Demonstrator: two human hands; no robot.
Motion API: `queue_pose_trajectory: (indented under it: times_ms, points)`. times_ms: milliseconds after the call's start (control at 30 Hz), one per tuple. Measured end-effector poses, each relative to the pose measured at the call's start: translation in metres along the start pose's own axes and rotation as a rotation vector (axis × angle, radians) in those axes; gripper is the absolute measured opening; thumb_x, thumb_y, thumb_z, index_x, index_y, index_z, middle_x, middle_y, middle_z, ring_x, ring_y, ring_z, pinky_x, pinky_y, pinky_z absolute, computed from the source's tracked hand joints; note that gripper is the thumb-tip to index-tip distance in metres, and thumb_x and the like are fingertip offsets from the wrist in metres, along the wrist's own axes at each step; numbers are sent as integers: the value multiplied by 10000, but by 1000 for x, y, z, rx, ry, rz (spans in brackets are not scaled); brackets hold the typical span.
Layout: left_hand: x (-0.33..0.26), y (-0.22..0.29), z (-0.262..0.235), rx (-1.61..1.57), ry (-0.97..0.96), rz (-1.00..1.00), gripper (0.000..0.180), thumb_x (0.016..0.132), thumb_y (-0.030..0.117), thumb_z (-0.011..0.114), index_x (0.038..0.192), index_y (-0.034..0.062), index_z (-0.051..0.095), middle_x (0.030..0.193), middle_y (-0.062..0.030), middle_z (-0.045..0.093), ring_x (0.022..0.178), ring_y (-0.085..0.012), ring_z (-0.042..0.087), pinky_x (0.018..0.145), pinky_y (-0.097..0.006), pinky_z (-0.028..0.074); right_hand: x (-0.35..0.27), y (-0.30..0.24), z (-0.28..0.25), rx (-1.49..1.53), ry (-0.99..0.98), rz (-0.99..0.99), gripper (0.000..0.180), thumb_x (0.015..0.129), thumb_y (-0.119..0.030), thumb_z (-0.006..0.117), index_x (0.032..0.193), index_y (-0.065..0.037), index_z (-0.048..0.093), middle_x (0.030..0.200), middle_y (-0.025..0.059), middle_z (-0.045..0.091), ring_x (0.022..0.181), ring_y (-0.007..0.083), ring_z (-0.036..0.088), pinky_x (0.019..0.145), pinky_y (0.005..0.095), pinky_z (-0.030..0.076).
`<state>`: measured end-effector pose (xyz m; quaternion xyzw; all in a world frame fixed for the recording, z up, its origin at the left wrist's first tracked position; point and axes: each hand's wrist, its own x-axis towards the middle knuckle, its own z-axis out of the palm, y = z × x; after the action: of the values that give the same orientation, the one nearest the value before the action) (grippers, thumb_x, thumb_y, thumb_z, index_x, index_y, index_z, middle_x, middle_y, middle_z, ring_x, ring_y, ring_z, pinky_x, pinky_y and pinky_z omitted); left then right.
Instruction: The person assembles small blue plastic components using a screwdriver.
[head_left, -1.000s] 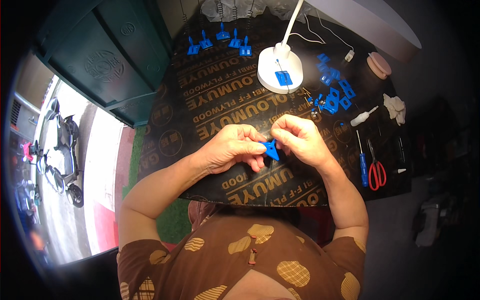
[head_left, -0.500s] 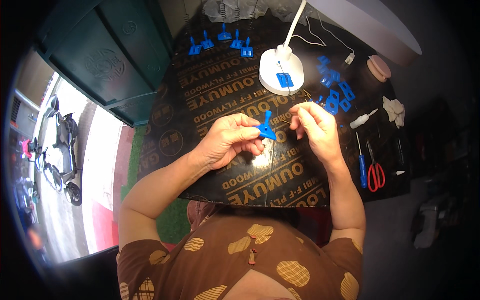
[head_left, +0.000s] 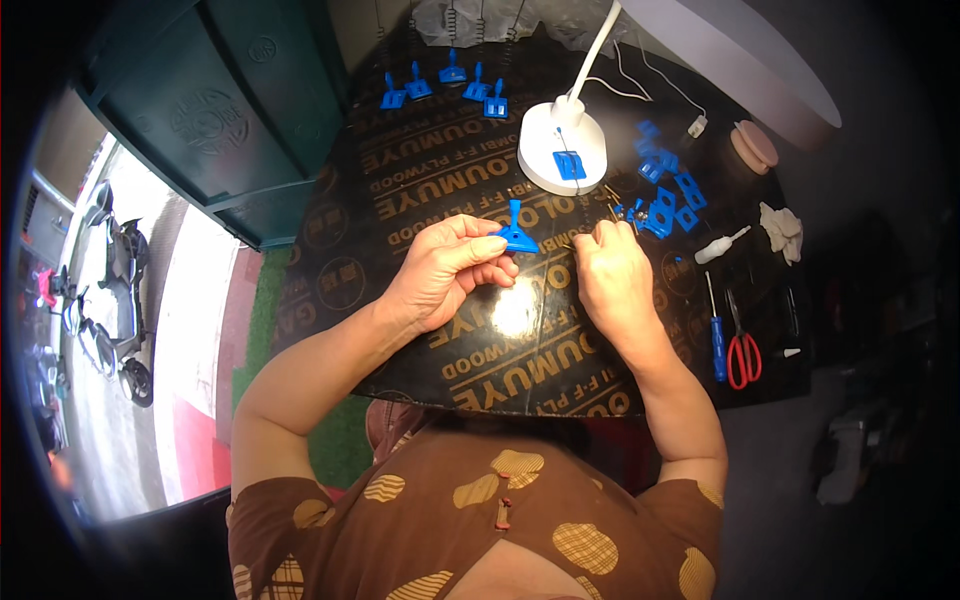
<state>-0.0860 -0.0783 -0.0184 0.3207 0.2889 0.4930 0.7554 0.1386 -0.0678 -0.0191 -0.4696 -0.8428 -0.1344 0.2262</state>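
Between the thumb and fingers of my left hand (head_left: 445, 265) is a small blue plastic piece (head_left: 518, 240), a wide flat base with a narrow stem standing up from it. My right hand (head_left: 615, 280) is just to the right, apart from that piece, its fingers curled in a pinch with the knuckles up. A thin brass-coloured pin-like piece (head_left: 567, 243) sticks out from the right fingertips; its exact kind is too small to tell. Beyond the right hand, several loose blue plastic parts (head_left: 660, 215) lie on the dark plywood table (head_left: 480, 375).
A white lamp (head_left: 535, 175) stands at the back with a blue part on its base. Several blue stemmed pieces with coiled springs (head_left: 453, 70) sit far left. On the right lie a blue screwdriver (head_left: 718, 350), red-handled scissors (head_left: 744, 362), a white bottle (head_left: 715, 248) and crumpled tissue (head_left: 782, 232).
My left hand has shifted slightly left and away from me, bringing the blue piece along and its stem more upright. My right hand has turned knuckles up and moved slightly left and nearer.
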Motion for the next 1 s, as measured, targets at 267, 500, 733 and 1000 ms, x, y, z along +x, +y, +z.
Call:
queue_pose_trajectory:
  times_ms: [267,500,733,1000]
  points:
    - [1,-3,-3,-22,-11,9,199,911,58,575,1062,-55,508,919,-202,629,773,-223,663,700,-281,570,0,-10,-3,-39,-36,-51,44,690,-26,591,727,-12,573,767,117,528,777,263,534,688,343,483]
    - [0,-1,0,-14,-13,6,203,903,45,578,1063,-55,505,923,-201,627,777,-224,663,710,-282,571,1,-11,-6,18,-40,-74,65,695,-18,583,757,-13,565,771,123,529,781,267,540,683,349,488]
    - [1,0,1,-41,-29,16,262,903,40,564,1120,-90,492,990,-182,620,807,-196,650,742,-276,567,-2,-13,-5,94,-72,-62,101,714,17,568,813,8,547,761,146,543,739,285,565,662,367,503]
    - [0,0,1,-29,-27,45,278,903,38,560,1136,-94,487,1009,-176,618,821,-191,649,748,-273,565,-8,-17,-6,303,-86,66,120,712,66,556,829,45,539,786,203,549,783,366,569,716,436,496]
